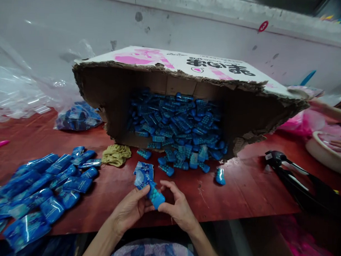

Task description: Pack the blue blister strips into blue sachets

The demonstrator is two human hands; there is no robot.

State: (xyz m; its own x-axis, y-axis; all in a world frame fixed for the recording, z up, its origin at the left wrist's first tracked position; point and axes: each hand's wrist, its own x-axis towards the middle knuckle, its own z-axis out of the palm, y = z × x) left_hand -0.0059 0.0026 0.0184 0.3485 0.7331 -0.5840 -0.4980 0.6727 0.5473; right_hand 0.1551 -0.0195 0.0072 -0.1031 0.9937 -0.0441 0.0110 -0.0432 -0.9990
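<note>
From the head view, at 6 o'clock near the front edge of the red surface [235, 197], the left hand [135, 206] grasps a blue bumpy piece [157, 198]; the right hand [179, 206] thumbs its end, grip unclear. A torn-edged carton [161, 60] spans 12; packets [53, 208] crowd the edge at 8; room stretches towards 4.

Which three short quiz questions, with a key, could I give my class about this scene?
1. True or false: blue bumpy plastic pieces lie inside the torn-edged cardboard box.
2. Fill in: the crumpled yellow-green cloth lies on a ____ tabletop.
3. What does the left hand hold? A, a pink strip; B, a blue bumpy plastic piece; C, the cloth.
Key: 1 true; 2 red; 3 B.
</note>
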